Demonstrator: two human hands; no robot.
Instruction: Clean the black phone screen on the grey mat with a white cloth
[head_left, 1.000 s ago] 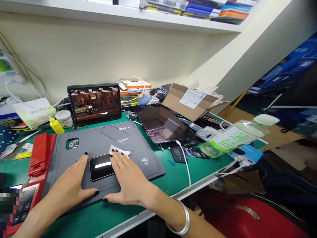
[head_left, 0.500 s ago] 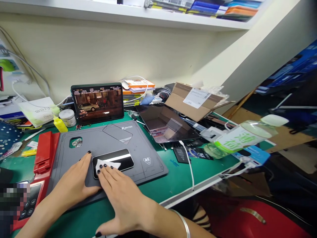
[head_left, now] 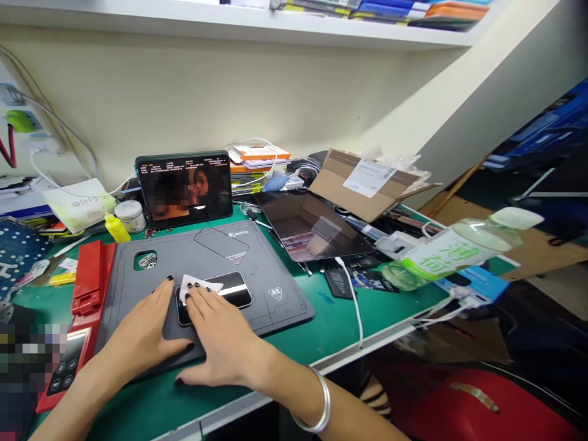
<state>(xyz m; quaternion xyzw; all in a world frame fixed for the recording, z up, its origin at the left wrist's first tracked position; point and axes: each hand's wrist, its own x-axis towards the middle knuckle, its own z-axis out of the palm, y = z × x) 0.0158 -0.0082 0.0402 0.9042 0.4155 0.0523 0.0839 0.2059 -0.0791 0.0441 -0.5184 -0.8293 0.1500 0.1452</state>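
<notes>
- Hands: the 2 hands are apart, both low on the mat [head_left: 271, 269]. The left hand [head_left: 133, 324] lies open and flat, just beside the phone's left edge. The right hand [head_left: 225, 343] is spread over the phone, its fingers [head_left: 197, 304] pressing a white cloth [head_left: 195, 285] against the glass.
- Phone: the phone [head_left: 235, 289] lies face up and slightly angled on the mat, near the front edge, with its left half under the right hand.
- Mat: a dark glass sheet [head_left: 221, 245] lies on the mat beyond the phone. A cutout near the mat's left side shows parts inside it.
- Technique: the left hand looks well placed to stop the phone sliding. Keeping the cloth flat under several fingers should spread the pressure more evenly than 1 fingertip would. A clean fold of cloth, moved in even passes to each edge, would likely leave fewer streaks.
- Nearby: a silver bangle [head_left: 319, 405] on the right wrist sits well clear of the glass.
- Bench: a lit tablet [head_left: 184, 190], a yellow bottle [head_left: 117, 228] and a red stand [head_left: 89, 285] lie to the left. A second tablet [head_left: 312, 226], a cardboard box [head_left: 362, 184] and a water bottle [head_left: 459, 248] lie to the right.
</notes>
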